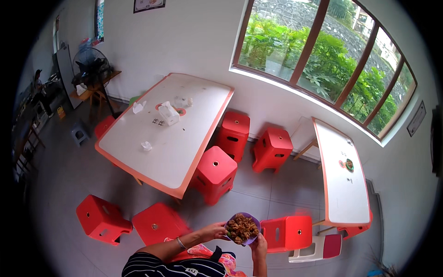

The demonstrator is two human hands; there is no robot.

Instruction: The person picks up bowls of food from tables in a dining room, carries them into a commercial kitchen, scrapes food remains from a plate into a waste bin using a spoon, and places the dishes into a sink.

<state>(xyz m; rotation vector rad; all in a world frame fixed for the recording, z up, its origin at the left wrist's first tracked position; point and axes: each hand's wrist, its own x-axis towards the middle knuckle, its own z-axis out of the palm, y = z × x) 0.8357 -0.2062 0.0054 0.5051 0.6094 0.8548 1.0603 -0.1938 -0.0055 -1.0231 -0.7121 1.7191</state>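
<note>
Between my two hands is a purple bowl (255, 238) heaped with brown, chunky food (242, 228), with a bit of green at its left edge. My left hand (218, 231) is closed on the bowl's left rim, a bracelet on its wrist. On the lower right side, my right hand (259, 244) grips the rim, thumb uppermost. The bowl is held level in front of my body, above the floor and apart from both tables. The fingers under the bowl are hidden.
Ahead left stands a white table (170, 157) with a tissue pack (169, 113) and crumpled tissues (146, 146). Another white table (346, 194) at right bears a small green dish (350, 165). Red stools (216, 171) stand around. A fan (91, 67) and a distant person (38, 87) are far left.
</note>
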